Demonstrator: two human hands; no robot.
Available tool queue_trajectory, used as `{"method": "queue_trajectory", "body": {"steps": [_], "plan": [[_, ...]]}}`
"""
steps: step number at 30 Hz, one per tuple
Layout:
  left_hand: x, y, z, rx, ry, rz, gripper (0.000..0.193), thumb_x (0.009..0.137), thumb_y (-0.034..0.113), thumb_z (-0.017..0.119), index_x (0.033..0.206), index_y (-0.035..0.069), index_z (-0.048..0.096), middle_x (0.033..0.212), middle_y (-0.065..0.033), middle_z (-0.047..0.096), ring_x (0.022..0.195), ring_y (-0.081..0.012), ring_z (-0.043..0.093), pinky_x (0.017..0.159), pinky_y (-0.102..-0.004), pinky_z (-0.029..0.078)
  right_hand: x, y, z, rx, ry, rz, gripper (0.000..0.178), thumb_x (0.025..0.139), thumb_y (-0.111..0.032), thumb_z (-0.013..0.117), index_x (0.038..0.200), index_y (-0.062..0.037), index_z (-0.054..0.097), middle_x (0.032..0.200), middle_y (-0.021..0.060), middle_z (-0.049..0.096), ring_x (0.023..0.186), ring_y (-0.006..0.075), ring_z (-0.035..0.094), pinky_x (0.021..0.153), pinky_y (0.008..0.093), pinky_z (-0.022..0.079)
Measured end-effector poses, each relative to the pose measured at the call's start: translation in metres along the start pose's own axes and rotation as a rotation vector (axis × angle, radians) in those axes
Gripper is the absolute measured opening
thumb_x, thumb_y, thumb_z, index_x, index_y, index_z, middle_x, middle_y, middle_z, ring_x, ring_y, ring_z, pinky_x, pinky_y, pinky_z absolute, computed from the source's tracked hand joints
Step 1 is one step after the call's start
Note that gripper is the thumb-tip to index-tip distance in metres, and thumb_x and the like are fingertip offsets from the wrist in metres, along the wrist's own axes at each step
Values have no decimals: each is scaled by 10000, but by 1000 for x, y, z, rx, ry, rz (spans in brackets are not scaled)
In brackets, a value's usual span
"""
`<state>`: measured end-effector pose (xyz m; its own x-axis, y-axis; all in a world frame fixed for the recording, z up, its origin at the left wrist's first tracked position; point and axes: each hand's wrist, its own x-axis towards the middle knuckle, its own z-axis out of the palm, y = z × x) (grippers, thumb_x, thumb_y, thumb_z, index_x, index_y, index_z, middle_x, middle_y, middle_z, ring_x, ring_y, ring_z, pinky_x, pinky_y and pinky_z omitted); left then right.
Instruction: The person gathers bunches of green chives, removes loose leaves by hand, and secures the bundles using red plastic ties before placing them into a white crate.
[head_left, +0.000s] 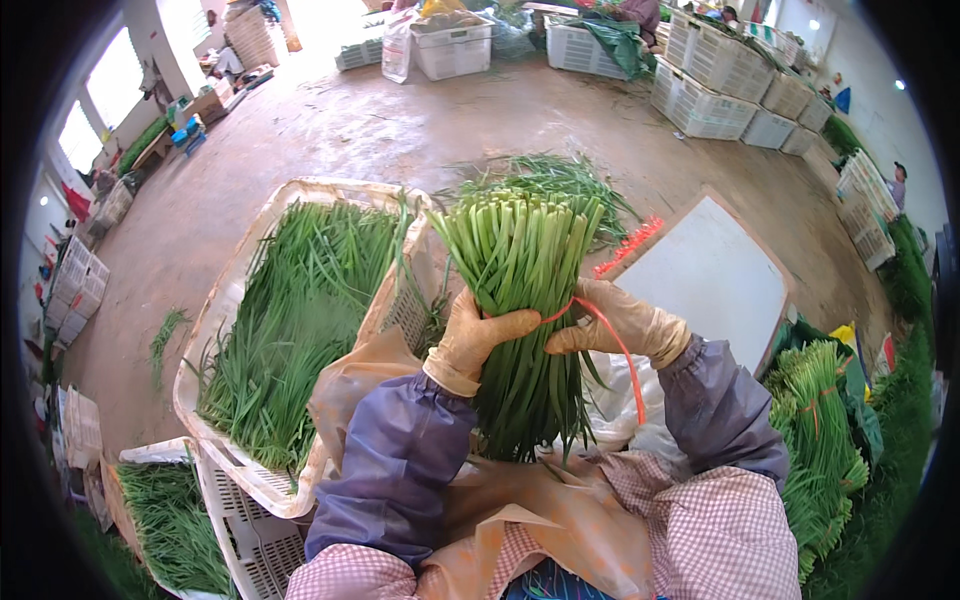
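A thick bunch of green chives [520, 250] stands upright before me, its pale cut ends level at the top and the leaves hanging down. My left hand [474, 342], in a tan glove, is closed round the left side of the bunch. On the opposite side my gloved right hand [632, 322] presses thumb and fingers against it. A red tie [626, 362] crosses the bunch between the thumbs, and its loose tail hangs below the right hand. Whether the tie is knotted I cannot tell. The fingers behind the bunch are hidden.
At my left is a white crate [190, 345] of loose chives, above another crate [215, 490]. A white board [705, 270] lies at right beside red ties [632, 245]. Tied bunches [812, 430] are stacked near right. Cut leaves [560, 180] litter the floor ahead; crates [705, 100] stand farther off.
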<state>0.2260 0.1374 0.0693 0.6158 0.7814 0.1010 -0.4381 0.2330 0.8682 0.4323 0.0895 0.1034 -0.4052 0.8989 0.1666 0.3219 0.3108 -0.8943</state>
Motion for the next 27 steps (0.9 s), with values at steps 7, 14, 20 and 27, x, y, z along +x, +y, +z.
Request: {"method": "queue_trajectory", "body": {"steps": [7, 14, 20, 27], "plan": [[-1, 7, 17, 103, -140, 85, 596, 633, 9, 816, 1183, 19, 586, 1122, -57, 649, 1004, -165, 606, 909, -319, 469, -52, -27, -34, 72, 386, 160, 339, 879, -64, 659, 1208, -19, 591, 949, 48, 640, 847, 86, 590, 719, 225, 499], [-3, -14, 10, -21, -291, -82, 717, 605, 113, 811, 1255, -19, 538, 1167, -90, 630, 1058, -199, 581, 952, -341, 436, -76, -72, -32, 193, 706, -105, 124, 910, -79, 609, 916, 35, 658, 709, 64, 630, 590, 96, 539, 584, 223, 450], [-6, -12, 29, 108, -190, -112, 708, 610, 85, 823, 1249, -15, 535, 1158, -92, 637, 1027, -201, 603, 940, -339, 450, -77, -73, -20, 142, 865, -200, 88, 913, -50, 610, 954, 23, 640, 769, 17, 623, 599, 36, 494, 510, 191, 397], [-2, -36, 47, 205, -20, -11, 571, 671, -36, 790, 1183, 29, 546, 1113, -57, 643, 1011, -152, 607, 900, -313, 489, -76, -61, 18, -5, 644, -16, 136, 903, -50, 629, 1025, 5, 653, 860, 9, 648, 741, 53, 556, 659, 195, 475]]}}
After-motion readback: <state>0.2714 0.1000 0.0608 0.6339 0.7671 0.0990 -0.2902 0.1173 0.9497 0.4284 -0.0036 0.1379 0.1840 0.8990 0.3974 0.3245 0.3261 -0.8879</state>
